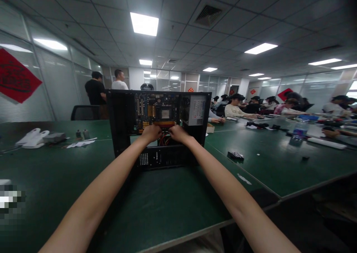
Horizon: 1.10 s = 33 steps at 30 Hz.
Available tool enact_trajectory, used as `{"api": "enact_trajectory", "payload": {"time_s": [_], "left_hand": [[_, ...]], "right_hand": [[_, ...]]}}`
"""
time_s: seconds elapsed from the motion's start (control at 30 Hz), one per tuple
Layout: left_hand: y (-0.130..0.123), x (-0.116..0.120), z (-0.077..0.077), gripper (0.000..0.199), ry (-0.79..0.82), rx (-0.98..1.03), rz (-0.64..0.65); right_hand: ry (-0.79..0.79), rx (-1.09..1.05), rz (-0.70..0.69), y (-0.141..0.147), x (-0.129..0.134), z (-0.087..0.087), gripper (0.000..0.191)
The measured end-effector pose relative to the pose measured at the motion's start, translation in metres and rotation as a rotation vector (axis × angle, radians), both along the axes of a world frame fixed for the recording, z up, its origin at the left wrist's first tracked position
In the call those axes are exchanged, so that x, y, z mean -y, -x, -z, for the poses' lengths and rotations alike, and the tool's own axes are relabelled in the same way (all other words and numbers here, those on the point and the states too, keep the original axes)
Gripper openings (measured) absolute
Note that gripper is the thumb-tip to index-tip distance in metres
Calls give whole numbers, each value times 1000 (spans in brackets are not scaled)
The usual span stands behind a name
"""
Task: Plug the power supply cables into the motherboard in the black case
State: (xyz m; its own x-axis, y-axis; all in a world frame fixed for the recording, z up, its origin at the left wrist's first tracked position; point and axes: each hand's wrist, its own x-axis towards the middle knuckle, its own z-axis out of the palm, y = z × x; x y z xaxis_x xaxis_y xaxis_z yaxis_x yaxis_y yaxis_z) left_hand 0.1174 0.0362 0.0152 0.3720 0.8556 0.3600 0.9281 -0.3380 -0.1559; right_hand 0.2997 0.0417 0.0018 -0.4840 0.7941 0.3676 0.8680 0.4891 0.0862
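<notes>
An open black computer case [158, 158] stands in front of me on the green table [167, 201]. Inside it are a motherboard [139, 113] with a silver square processor [165, 114] and a power supply [196, 111] at the upper right. My left hand [152, 133] and my right hand [178, 133] reach into the case with curled fingers, at either end of the orange memory slots [167, 123]. What the fingertips pinch, if anything, is too small to tell. Red and dark cables [166, 139] hang between my hands.
White plastic bags [35, 138], a grey box-shaped part [54, 137] and paper [81, 143] lie to the left. A small black part [235, 156] and a plastic bottle [299, 130] are on the right. Several people sit along the table; two people stand behind.
</notes>
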Motion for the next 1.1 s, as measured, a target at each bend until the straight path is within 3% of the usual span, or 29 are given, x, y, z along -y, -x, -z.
{"api": "enact_trajectory", "payload": {"time_s": [0.13,0.27,0.4,0.57,0.73,0.93,1.1], "left_hand": [[5,6,-2,34,-16,15,-7],[9,29,-2,37,-102,120,18],[8,68,15,53,-117,131,83],[-1,94,33,69,-57,87,-59],[-7,84,27,65,-30,148,-141],[6,67,22,69,28,265,-141],[30,32,18,69,37,519,-135]], "right_hand": [[-68,-33,-42,-7,3,-1,30],[-145,-20,-45,-22,21,-2,36],[-249,178,-67,-52,52,3,47],[-340,433,-232,-102,80,12,44],[-377,471,-228,-116,78,20,36],[-405,374,-217,-98,74,26,35],[-405,360,-200,-80,77,26,32]]}}
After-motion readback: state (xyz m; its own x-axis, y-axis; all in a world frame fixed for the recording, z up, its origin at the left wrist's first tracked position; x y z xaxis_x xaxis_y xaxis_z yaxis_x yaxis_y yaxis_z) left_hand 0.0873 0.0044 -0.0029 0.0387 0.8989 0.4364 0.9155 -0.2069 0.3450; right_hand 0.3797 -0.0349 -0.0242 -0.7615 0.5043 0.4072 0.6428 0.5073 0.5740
